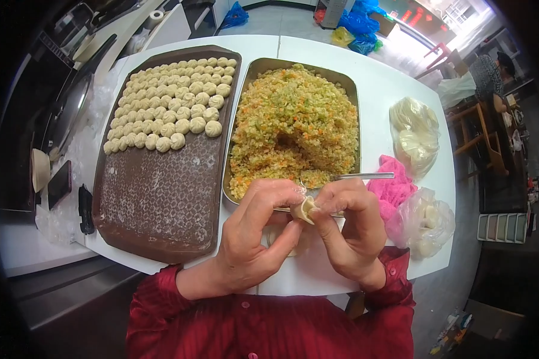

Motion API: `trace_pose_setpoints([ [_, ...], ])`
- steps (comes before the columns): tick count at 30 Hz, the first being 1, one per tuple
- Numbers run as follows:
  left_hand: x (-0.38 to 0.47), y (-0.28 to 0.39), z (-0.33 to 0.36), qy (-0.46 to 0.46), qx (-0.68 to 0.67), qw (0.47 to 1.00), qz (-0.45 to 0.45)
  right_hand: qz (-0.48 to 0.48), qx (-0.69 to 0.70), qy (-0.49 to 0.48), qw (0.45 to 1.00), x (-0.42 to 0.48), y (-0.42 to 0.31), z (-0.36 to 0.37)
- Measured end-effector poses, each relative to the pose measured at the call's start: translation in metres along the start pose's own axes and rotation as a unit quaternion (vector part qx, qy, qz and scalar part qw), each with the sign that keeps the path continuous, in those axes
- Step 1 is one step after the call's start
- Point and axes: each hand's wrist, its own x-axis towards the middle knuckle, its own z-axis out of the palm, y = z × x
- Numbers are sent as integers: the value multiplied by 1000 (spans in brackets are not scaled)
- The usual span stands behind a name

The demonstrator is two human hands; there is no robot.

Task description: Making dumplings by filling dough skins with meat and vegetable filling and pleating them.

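Note:
Between the fingertips of both hands is a small dough wrapper point(304, 210), partly folded, its pale edge gathered. My left hand point(258, 233) grips its left side, and my right hand point(352, 224) pinches its right side. Just beyond them stands a metal tray point(358, 134) heaped with chopped vegetable filling point(292, 107), hollowed near the middle. A spoon point(364, 176) rests in the filling, its handle over the right rim. To the left, rows of pleated buns point(175, 103) cover the far part of a brown tray point(161, 202). Round dough pieces lie partly hidden below my hands.
On the table's right are a pink cloth point(390, 184), a plastic bag of dough point(415, 134) and another bag with dough pieces point(426, 222). A phone point(59, 185) and crumpled clear plastic lie at the left. A person point(487, 74) is at the far right.

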Motion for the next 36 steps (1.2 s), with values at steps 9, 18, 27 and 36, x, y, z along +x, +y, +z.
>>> trace_pose_setpoints([
  [9,7,5,-10,-58,-21,997,-51,-160,-133,-25,978,8,-1,2],
  [18,8,9,-13,-62,-74,984,-148,-122,-118,-33,985,7,0,1],
  [27,4,5,-3,-28,37,999,26,-17,-48,-9,999,3,1,-3],
  [36,4,7,-4,-29,11,999,-14,-125,-112,-46,985,6,1,-5],
])
